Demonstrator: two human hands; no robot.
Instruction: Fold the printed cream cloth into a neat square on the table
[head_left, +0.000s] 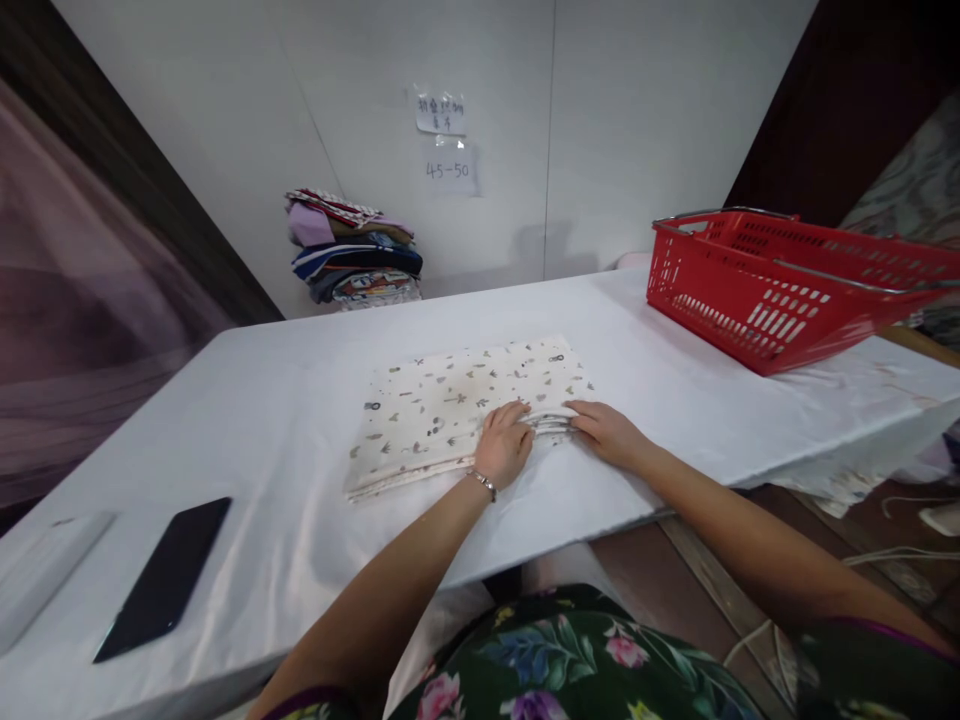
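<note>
A folded white cloth (465, 395) with small printed motifs lies flat on the white-covered table, its several layers showing along the near edge. My left hand (505, 446), with a bracelet at the wrist, is closed on the near edge around its middle, fingers curled over the top layers. At the near right corner my right hand (609, 434) is closed on the stacked layers, the thumb below and the fingers above. Between the two hands the edge is slightly bunched and raised.
A red plastic basket (765, 290) stands at the table's right end. Behind the far edge rises a pile of folded clothes (356, 250) against the wall. A black phone (166, 575) and a white flat object (49, 570) lie at the near left. Paper signs (450, 168) hang on the wall.
</note>
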